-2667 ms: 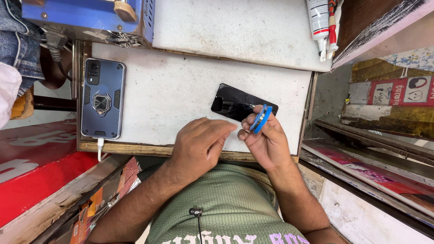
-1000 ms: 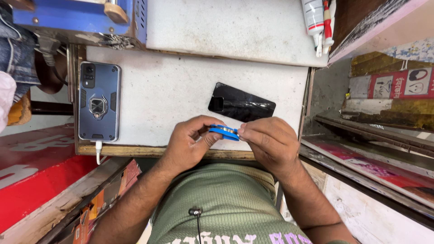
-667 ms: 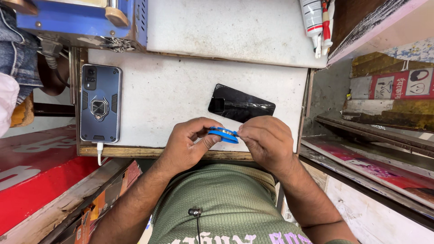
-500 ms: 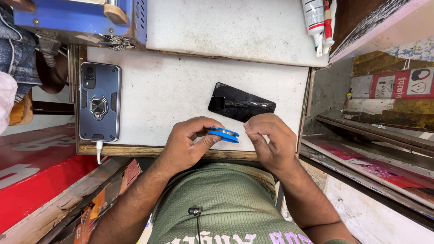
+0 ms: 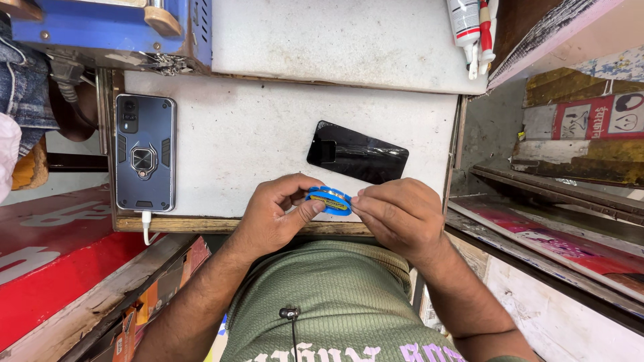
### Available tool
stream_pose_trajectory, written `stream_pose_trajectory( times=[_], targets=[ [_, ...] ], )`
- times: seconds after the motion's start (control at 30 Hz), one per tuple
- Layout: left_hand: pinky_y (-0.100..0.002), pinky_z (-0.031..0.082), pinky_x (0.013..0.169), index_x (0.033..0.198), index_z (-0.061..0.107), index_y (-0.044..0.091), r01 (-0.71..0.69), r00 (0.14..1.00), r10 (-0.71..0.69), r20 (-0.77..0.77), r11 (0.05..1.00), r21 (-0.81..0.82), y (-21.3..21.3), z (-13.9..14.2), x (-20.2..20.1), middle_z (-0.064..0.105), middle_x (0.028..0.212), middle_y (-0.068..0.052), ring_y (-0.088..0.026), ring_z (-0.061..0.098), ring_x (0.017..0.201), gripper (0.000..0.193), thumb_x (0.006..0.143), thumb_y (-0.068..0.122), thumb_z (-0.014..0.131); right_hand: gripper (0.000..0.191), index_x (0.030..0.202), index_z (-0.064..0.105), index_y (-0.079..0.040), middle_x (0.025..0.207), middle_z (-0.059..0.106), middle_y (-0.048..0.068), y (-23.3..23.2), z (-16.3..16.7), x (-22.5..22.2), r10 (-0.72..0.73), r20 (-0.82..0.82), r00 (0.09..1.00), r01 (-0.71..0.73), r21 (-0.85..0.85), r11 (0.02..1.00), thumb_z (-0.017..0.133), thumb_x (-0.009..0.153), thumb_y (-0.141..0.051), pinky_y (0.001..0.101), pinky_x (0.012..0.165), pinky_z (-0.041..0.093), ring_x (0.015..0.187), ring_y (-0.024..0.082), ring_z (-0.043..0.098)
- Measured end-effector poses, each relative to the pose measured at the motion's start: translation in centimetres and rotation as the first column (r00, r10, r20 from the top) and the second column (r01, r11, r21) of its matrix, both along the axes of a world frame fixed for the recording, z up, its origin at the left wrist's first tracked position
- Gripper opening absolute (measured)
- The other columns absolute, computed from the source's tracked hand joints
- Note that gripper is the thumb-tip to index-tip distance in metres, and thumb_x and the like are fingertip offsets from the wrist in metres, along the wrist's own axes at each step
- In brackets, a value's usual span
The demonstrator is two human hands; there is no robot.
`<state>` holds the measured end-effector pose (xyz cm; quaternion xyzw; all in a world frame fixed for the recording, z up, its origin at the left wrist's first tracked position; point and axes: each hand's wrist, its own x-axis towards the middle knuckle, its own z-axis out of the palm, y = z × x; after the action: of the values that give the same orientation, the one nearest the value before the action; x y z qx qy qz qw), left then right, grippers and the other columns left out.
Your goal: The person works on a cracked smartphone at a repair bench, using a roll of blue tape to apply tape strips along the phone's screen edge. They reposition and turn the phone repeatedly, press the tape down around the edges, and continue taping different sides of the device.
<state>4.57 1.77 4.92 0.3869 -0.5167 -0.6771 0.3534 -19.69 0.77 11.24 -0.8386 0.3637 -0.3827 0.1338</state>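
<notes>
My left hand [image 5: 272,218] pinches a small blue roll of tape [image 5: 329,200] near the front edge of the white worktop [image 5: 255,134]. My right hand [image 5: 396,218] meets the roll from the right, fingertips touching its edge. Just beyond both hands a black phone [image 5: 357,153] lies flat on the worktop, tilted slightly. A second phone in a dark blue rugged case with a ring holder [image 5: 144,153] rests at the left end, with a white cable [image 5: 145,224] plugged into its near end.
A blue machine [image 5: 114,30] stands at the back left. Glue tubes [image 5: 473,30] hang at the back right. Cluttered shelves with a red and white box [image 5: 590,117] run along the right. A red surface [image 5: 47,261] lies lower left.
The blue roll moved from my right hand over the black phone to between both hands at the front edge. My right fingers briefly drew away and have come back to the roll.
</notes>
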Motion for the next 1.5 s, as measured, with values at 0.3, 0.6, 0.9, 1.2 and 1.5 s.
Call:
stream_pose_trajectory(
  times=[0.3,0.6,0.9,1.2,1.5],
  targets=[
    [-0.031,0.061,0.086,0.114,0.072,0.004,0.046,0.988,-0.019,0.152,0.983,-0.176,-0.6,1.3,0.0,0.076,0.103,-0.008,-0.016,0.074,0.099,0.021,0.095,0.014,0.074,0.015,0.091,0.072,-0.009,0.088,0.072,0.005,-0.7,0.8,-0.5,0.021,-0.151,0.988,-0.004,0.112,0.994,0.083,0.082,-0.009,0.0316,0.065,0.057,0.079,0.018,0.072],
    [-0.03,0.06,0.083,0.113,0.073,0.005,0.055,0.992,-0.036,0.122,0.987,-0.154,-0.6,0.7,-0.1,0.075,0.101,-0.007,-0.015,0.073,0.095,0.02,0.096,0.016,0.075,0.008,0.089,0.067,-0.006,0.085,0.068,0.007,0.3,-2.2,-1.9,-0.022,0.085,0.996,0.004,0.208,0.978,0.073,0.091,-0.011,0.028,0.063,0.057,0.077,0.014,0.069],
    [-0.033,0.063,0.096,0.115,0.069,0.008,-0.013,0.998,0.031,0.055,0.951,-0.309,-0.8,0.4,-0.5,0.075,0.116,-0.01,-0.02,0.074,0.113,0.019,0.097,0.008,0.073,0.009,0.098,0.075,-0.003,0.089,0.075,0.006,1.8,-1.0,-1.2,-0.107,0.157,0.982,0.009,0.525,0.851,0.077,0.09,-0.005,0.0185,0.051,0.051,0.069,0.007,0.067],
    [-0.034,0.06,0.097,0.117,0.069,0.009,-0.046,0.987,0.113,0.117,0.884,-0.466,-1.1,1.4,-0.7,0.073,0.12,-0.01,-0.023,0.074,0.116,0.031,0.091,-0.007,0.072,0.012,0.1,0.078,-0.001,0.092,0.073,0.004,2.1,-0.3,-1.0,-0.281,0.205,0.938,0.02,0.775,0.632,0.078,0.089,-0.005,0.0168,0.058,0.045,0.068,0.002,0.056],
    [-0.031,0.061,0.092,0.114,0.07,0.009,-0.057,0.953,0.229,0.201,0.781,-0.622,-0.7,2.1,-0.9,0.071,0.12,-0.008,-0.024,0.074,0.112,0.043,0.08,-0.018,0.068,0.01,0.102,0.074,0.005,0.092,0.07,0.006,2.8,-2.7,-1.4,-0.44,0.41,0.798,-0.271,0.898,0.346,0.075,0.094,-0.001,0.019,0.066,0.05,0.077,0.005,0.06]
  ],
)
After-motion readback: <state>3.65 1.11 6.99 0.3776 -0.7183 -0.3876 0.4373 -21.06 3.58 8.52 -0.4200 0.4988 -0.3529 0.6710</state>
